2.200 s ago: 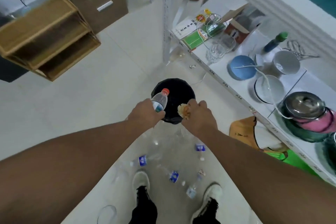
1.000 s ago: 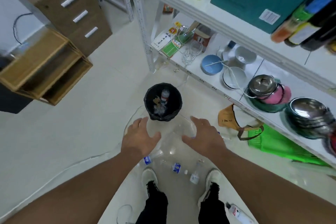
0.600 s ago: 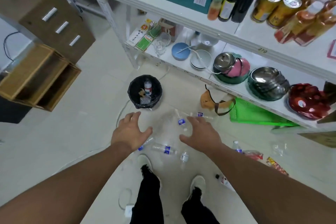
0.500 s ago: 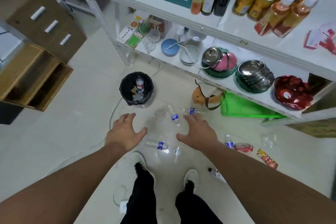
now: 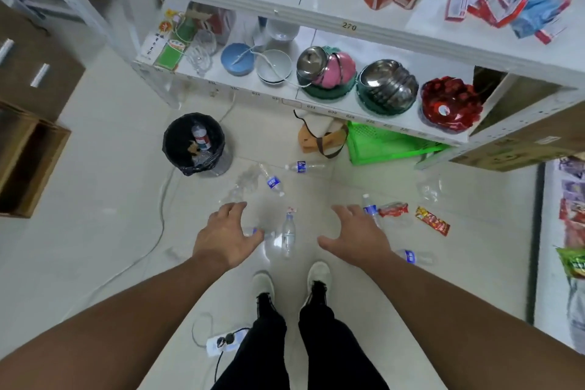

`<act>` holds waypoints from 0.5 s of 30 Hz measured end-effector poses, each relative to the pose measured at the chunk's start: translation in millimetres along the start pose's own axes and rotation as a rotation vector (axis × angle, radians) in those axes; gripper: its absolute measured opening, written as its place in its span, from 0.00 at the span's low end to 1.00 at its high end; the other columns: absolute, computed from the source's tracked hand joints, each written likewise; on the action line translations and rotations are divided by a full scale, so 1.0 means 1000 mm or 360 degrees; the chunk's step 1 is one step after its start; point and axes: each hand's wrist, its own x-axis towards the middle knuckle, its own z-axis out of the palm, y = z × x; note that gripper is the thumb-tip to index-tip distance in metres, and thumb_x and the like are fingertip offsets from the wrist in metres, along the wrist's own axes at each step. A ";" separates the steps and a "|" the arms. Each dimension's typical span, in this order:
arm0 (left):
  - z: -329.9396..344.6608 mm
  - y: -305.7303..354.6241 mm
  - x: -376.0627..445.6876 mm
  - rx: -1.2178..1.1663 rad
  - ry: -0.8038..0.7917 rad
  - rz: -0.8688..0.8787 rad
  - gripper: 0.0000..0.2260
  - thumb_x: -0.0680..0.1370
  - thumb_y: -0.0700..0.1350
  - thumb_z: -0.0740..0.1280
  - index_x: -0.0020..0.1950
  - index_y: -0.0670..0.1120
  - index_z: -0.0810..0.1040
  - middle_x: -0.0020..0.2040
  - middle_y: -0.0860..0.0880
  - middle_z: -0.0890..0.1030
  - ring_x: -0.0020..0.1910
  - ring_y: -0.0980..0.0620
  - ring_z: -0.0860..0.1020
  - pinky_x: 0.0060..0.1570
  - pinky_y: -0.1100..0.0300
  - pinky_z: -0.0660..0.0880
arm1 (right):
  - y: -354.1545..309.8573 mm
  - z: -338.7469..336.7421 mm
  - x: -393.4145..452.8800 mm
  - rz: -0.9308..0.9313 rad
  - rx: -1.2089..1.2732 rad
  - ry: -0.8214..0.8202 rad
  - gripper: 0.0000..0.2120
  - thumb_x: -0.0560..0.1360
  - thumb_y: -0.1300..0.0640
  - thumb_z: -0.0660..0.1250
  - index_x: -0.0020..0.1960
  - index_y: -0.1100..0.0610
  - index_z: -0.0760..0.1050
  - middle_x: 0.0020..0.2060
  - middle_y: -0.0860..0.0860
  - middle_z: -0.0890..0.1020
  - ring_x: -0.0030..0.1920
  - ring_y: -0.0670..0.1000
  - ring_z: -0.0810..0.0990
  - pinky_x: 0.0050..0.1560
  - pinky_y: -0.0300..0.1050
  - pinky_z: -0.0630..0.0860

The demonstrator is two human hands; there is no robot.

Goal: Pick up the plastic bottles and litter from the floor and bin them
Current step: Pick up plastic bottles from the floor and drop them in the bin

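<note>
A round bin with a black liner [image 5: 172, 149] stands on the pale floor at the left, with a red-labelled bottle [image 5: 200, 136] and a crumpled scrap inside. Several clear plastic bottles lie scattered: one [image 5: 288, 234] between my hands, one with a blue label [image 5: 273, 181] further off, another [image 5: 304, 166] near the shelf, one [image 5: 414, 257] beside my right forearm. A red wrapper [image 5: 393, 209] and a red-yellow snack wrapper [image 5: 432, 220] lie to the right. My left hand [image 5: 226, 239] and my right hand [image 5: 357, 239] hover open above the floor, holding nothing.
A white shelf unit [image 5: 316, 95] with bowls and pots runs along the far side. Under it sit a green crate [image 5: 380, 144] and a brown bag [image 5: 319, 139]. A white cable and power strip [image 5: 221, 342] lie by my feet. A wooden box [image 5: 28, 161] stands left.
Both hands let go of a bottle and a crumpled scrap, which now lie in the bin. My hands are empty and I have stepped back and to the right, away from the bin.
</note>
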 end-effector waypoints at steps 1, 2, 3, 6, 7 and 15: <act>0.005 -0.001 0.004 0.0018 -0.0022 0.0030 0.36 0.77 0.68 0.64 0.82 0.56 0.61 0.81 0.54 0.63 0.78 0.48 0.64 0.68 0.45 0.73 | 0.002 0.007 0.000 0.0039 0.0012 -0.0003 0.44 0.69 0.32 0.69 0.81 0.42 0.62 0.77 0.49 0.67 0.73 0.57 0.71 0.65 0.58 0.77; 0.011 -0.004 0.009 0.0041 -0.0047 0.0056 0.36 0.77 0.68 0.64 0.82 0.56 0.61 0.81 0.54 0.63 0.78 0.48 0.64 0.69 0.45 0.73 | 0.003 0.016 0.000 0.0073 0.0019 -0.0012 0.44 0.69 0.32 0.69 0.81 0.42 0.62 0.77 0.49 0.66 0.73 0.57 0.71 0.64 0.58 0.77; 0.016 -0.009 0.014 0.0066 -0.0071 0.0077 0.36 0.77 0.68 0.64 0.82 0.56 0.61 0.81 0.54 0.63 0.78 0.48 0.64 0.69 0.45 0.72 | 0.003 0.025 0.001 0.0097 0.0024 -0.0023 0.44 0.69 0.32 0.69 0.81 0.42 0.62 0.78 0.49 0.66 0.73 0.58 0.71 0.63 0.58 0.77; 0.034 -0.028 0.029 0.0111 -0.0117 0.0099 0.37 0.77 0.68 0.64 0.83 0.56 0.60 0.81 0.54 0.63 0.78 0.47 0.64 0.70 0.45 0.72 | -0.003 0.056 0.011 0.0179 0.0138 -0.0074 0.44 0.69 0.31 0.70 0.81 0.42 0.62 0.77 0.49 0.67 0.72 0.59 0.72 0.65 0.57 0.76; 0.040 -0.037 0.035 0.0119 -0.0116 0.0091 0.37 0.77 0.68 0.65 0.83 0.56 0.60 0.81 0.54 0.63 0.77 0.47 0.65 0.69 0.45 0.72 | -0.005 0.068 0.016 0.0222 0.0218 -0.0092 0.44 0.69 0.31 0.71 0.81 0.43 0.63 0.76 0.50 0.68 0.72 0.59 0.73 0.67 0.56 0.76; 0.127 -0.114 0.090 0.0188 -0.0072 -0.0014 0.41 0.73 0.68 0.69 0.82 0.57 0.60 0.81 0.52 0.64 0.77 0.46 0.66 0.69 0.45 0.73 | 0.000 0.172 0.087 0.0293 0.0296 -0.0256 0.48 0.66 0.31 0.73 0.81 0.45 0.63 0.75 0.53 0.70 0.73 0.57 0.72 0.73 0.55 0.71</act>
